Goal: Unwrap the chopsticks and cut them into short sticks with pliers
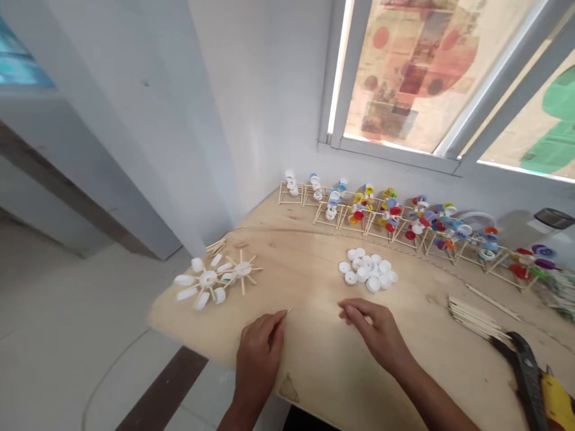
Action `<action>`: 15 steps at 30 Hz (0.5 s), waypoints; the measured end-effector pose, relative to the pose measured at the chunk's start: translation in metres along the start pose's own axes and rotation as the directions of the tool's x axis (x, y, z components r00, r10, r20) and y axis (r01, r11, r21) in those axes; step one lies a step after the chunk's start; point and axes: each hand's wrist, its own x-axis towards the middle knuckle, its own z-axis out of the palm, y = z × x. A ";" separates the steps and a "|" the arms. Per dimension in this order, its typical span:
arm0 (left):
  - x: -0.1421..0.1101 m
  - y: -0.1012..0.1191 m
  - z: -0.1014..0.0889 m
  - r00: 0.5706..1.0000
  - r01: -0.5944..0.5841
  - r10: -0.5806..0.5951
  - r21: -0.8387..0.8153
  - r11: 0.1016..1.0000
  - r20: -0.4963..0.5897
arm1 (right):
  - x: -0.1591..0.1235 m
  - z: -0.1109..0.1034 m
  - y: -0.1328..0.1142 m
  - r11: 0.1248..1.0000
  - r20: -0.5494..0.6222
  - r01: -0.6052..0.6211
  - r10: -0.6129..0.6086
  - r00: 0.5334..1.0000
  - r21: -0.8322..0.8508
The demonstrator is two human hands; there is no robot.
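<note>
Two bare hands are hovering low over the plywood counter (309,353), right by its near edge! The left hand (259,359) is pinching a thin wooden stick (288,312), grip closed, with just the tip poking out past the fingers. The right hand (375,332) is holding its fingertips (347,312) together close by, grip closed as well, though anything between them is too small to make out.

Over on the right, a black and yellow hand tool (525,383) is lying across the counter, with a bundle of wooden sticks (476,317) and one loose stick (493,301) sitting just beside it. On the left, a wheel of about eight white bottle caps (209,278) is lying flat on stick spokes, touching a white hub with bare spokes (243,269). A small bunch of sticks (215,246) is resting just behind them. Mid-counter, about fifteen white caps (366,269) are sitting in a loose pile.

Along the far wall, about nine stick frames carrying caps (362,215) are standing in a row, white at the left, then multicoloured. At the far right end, a box with a dark lid (554,218) is sitting there, its contents impossible to tell.
</note>
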 end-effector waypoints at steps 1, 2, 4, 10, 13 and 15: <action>0.006 0.002 0.002 0.999 0.006 -0.004 -0.030 1.000 0.043 | -0.018 -0.010 0.008 0.999 -0.028 -0.048 0.048 0.998 0.009; 0.013 0.005 0.004 0.996 0.008 -0.003 -0.058 0.998 0.085 | -0.036 -0.017 0.016 0.997 -0.060 -0.082 0.082 0.995 0.013; 0.029 0.013 0.012 0.990 0.003 0.011 -0.097 0.995 0.140 | -0.069 -0.028 0.032 0.990 -0.138 -0.142 0.144 0.980 0.024; 0.071 0.038 0.050 0.981 -0.063 0.075 -0.073 0.995 0.177 | -0.130 -0.032 0.072 0.966 -0.294 -0.250 0.258 0.920 0.065; 0.083 0.050 0.070 0.977 -0.086 0.091 -0.036 0.996 0.190 | -0.140 -0.031 0.080 0.977 -0.299 -0.203 0.214 0.930 0.067; 0.089 0.059 0.081 0.976 -0.111 0.111 -0.011 0.994 0.185 | -0.142 -0.031 0.082 0.988 -0.304 -0.147 0.156 0.940 0.051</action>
